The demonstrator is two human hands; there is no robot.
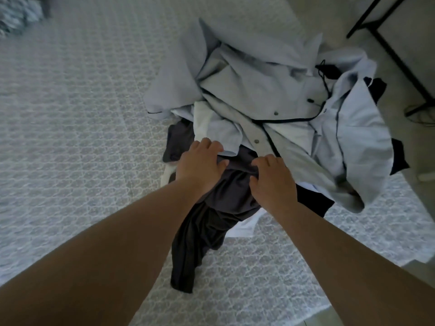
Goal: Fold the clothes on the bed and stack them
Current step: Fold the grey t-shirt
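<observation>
A heap of clothes lies on the bed (pixel 70 137) near its right side. On top is a pale blue garment (pixel 259 95) with dark piping and snap buttons. Beneath it, a dark grey garment (pixel 211 222) hangs toward me. Both my hands are at its upper edge: my left hand (pixel 200 165) grips the grey cloth where it meets the pale blue fabric, and my right hand (pixel 273 182) pinches the grey cloth with curled fingers. White fabric (pixel 244 229) and a black piece (pixel 313 201) show under the pile.
The patterned bedspread stretches wide to the left and in front of the pile. A crumpled patterned cloth (pixel 18 12) sits at the far left corner. A black metal frame (pixel 390 48) stands on the floor beyond the bed's right edge.
</observation>
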